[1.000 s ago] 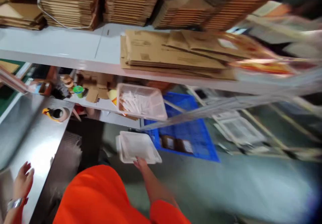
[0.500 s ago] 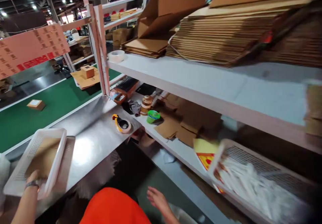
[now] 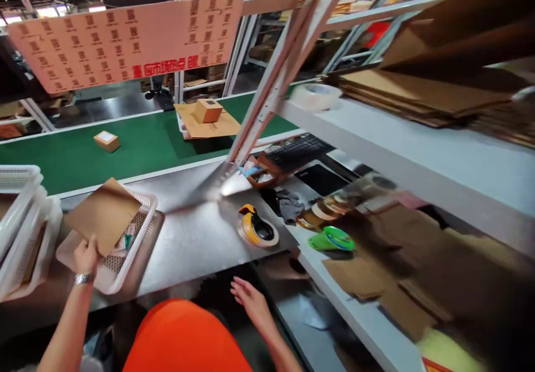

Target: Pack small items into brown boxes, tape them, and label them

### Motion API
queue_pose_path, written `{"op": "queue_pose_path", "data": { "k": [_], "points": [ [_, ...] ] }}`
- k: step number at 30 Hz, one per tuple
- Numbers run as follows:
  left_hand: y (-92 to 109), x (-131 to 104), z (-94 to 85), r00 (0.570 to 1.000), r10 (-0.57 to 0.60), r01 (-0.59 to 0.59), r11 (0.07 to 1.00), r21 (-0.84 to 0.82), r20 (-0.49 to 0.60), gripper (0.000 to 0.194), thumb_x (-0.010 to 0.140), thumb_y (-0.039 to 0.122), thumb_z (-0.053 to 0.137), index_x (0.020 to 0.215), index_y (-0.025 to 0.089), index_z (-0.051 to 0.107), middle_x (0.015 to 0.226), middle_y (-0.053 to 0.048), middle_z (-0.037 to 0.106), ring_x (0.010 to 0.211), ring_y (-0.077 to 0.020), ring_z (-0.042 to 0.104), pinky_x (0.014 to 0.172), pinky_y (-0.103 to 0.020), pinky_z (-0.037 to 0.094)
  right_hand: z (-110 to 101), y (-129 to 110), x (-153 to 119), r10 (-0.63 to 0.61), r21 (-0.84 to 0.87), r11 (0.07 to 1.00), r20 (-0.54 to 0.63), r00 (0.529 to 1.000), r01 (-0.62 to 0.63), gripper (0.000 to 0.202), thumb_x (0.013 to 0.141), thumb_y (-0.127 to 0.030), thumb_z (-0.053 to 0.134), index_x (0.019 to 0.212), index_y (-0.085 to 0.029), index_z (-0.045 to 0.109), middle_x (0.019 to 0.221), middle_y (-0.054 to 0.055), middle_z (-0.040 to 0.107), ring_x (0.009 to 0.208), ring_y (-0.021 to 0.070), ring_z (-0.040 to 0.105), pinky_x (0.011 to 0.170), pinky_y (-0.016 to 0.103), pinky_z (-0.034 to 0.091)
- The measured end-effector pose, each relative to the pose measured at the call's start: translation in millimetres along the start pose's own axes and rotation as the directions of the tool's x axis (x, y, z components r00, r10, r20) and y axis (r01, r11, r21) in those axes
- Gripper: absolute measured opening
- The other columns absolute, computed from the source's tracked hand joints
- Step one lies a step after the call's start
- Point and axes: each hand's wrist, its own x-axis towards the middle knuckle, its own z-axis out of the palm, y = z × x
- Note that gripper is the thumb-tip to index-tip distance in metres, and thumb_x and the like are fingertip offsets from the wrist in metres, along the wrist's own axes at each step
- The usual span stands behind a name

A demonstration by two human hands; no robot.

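My left hand [image 3: 86, 257] grips the near corner of a flat brown cardboard piece [image 3: 104, 213], raised and tilted over a white plastic basket [image 3: 144, 244]. Inside the basket, partly covered by the cardboard, lies a small packet [image 3: 129, 239] with green and white on it. My right hand [image 3: 249, 299] hangs in front of the metal table's edge, fingers stretched out and holding nothing. Closest to it on the table is a yellow and black tape dispenser [image 3: 254, 228].
Stacked white baskets [image 3: 25, 238] stand at the left. Behind the metal table [image 3: 192, 244] runs a green conveyor [image 3: 142, 143] carrying a small box [image 3: 107, 140]. On the right, a shelf [image 3: 401, 143] holds flat cardboard and a tape roll [image 3: 315, 96]; a green cup [image 3: 331, 240] sits below.
My view has swung left. The cardboard, lying in the basket before, is lifted by my left hand and tilted, uncovering the packet. My right hand stays empty.
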Motion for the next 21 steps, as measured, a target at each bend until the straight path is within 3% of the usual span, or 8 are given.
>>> {"op": "queue_pose_path", "data": {
  "k": [2, 5, 8, 10, 11, 13, 17, 21],
  "points": [
    [-4, -16, -2.6, 1.0, -0.018, 0.019, 0.998, -0.057, 0.01, 0.049, 0.078, 0.072, 0.068, 0.067, 0.024, 0.062, 0.062, -0.006, 0.069, 0.073, -0.0287, 0.071, 0.067, -0.038, 0.06, 22, -32, 15, -0.082, 0.001, 0.997, 0.056, 0.995, 0.082, 0.063, 0.053, -0.063, 0.096, 0.098, -0.02, 0.085, 0.097, 0.013, 0.088, 0.095, 0.0347, 0.084, 0.09, 0.05, 0.067],
    [-1, -58, 14.0, 0.981, 0.058, -0.02, 0.98, -0.2, 0.184, 0.046, 0.077, 0.068, 0.074, 0.08, 0.022, 0.072, 0.083, -0.012, 0.082, 0.09, -0.0326, 0.078, 0.084, -0.043, 0.065, 54, -81, 35, -0.27, 0.049, 0.963, 0.132, 0.954, 0.266, 0.074, 0.063, -0.067, 0.097, 0.119, -0.021, 0.082, 0.123, 0.017, 0.086, 0.115, 0.0371, 0.081, 0.105, 0.056, 0.064],
    [5, -106, 50.3, 0.864, 0.206, -0.08, 0.957, -0.279, 0.459, 0.034, 0.082, 0.058, 0.074, 0.086, 0.025, 0.077, 0.094, -0.012, 0.085, 0.097, -0.0333, 0.079, 0.099, -0.048, 0.065, 76, -120, 49, -0.486, 0.137, 0.873, 0.182, 0.855, 0.468, 0.084, 0.075, -0.068, 0.093, 0.143, -0.024, 0.071, 0.152, 0.02, 0.074, 0.141, 0.0364, 0.071, 0.119, 0.057, 0.057],
    [7, -135, 77.7, 0.759, 0.277, -0.122, 0.95, -0.288, 0.59, 0.026, 0.084, 0.051, 0.074, 0.086, 0.026, 0.079, 0.095, -0.011, 0.085, 0.098, -0.0329, 0.078, 0.103, -0.05, 0.064, 83, -137, 58, -0.572, 0.176, 0.819, 0.182, 0.8, 0.546, 0.082, 0.082, -0.07, 0.088, 0.146, -0.024, 0.067, 0.154, 0.02, 0.073, 0.146, 0.0358, 0.067, 0.124, 0.056, 0.053],
    [9, -146, 90.9, 0.734, 0.287, -0.123, 0.947, -0.296, 0.615, 0.024, 0.086, 0.049, 0.074, 0.087, 0.025, 0.08, 0.096, -0.011, 0.085, 0.099, -0.0328, 0.079, 0.105, -0.05, 0.063, 84, -142, 62, -0.589, 0.176, 0.807, 0.174, 0.789, 0.563, 0.078, 0.085, -0.072, 0.084, 0.143, -0.022, 0.068, 0.149, 0.02, 0.075, 0.144, 0.0359, 0.068, 0.124, 0.056, 0.052],
    [11, -166, 114.6, 0.766, 0.253, -0.064, 0.945, -0.322, 0.591, 0.026, 0.089, 0.047, 0.072, 0.097, 0.024, 0.081, 0.104, -0.013, 0.086, 0.105, -0.0328, 0.079, 0.109, -0.051, 0.061, 84, -145, 72, -0.578, 0.13, 0.816, 0.165, 0.799, 0.563, 0.072, 0.087, -0.076, 0.078, 0.132, -0.021, 0.072, 0.138, 0.019, 0.081, 0.135, 0.0357, 0.073, 0.123, 0.056, 0.052],
    [22, -191, 148.3, 0.9, 0.087, 0.107, 0.905, -0.411, 0.427, 0.051, 0.089, 0.054, 0.079, 0.127, 0.021, 0.072, 0.13, -0.016, 0.081, 0.124, -0.0317, 0.077, 0.118, -0.049, 0.055, 81, -130, 93, -0.397, -0.014, 0.912, 0.224, 0.89, 0.411, 0.075, 0.074, -0.082, 0.082, 0.118, -0.023, 0.073, 0.127, 0.015, 0.084, 0.125, 0.0348, 0.075, 0.12, 0.056, 0.053],
    [36, -200, 168.1, 0.955, -0.064, 0.183, 0.896, -0.405, 0.291, 0.048, 0.092, 0.053, 0.081, 0.124, 0.02, 0.069, 0.131, -0.017, 0.08, 0.125, -0.0287, 0.075, 0.118, -0.045, 0.053, 70, -102, 105, -0.276, -0.034, 0.954, 0.289, 0.917, 0.298, 0.083, 0.071, -0.082, 0.084, 0.127, -0.022, 0.07, 0.136, 0.016, 0.081, 0.135, 0.0363, 0.071, 0.124, 0.056, 0.051]
  ]
}}
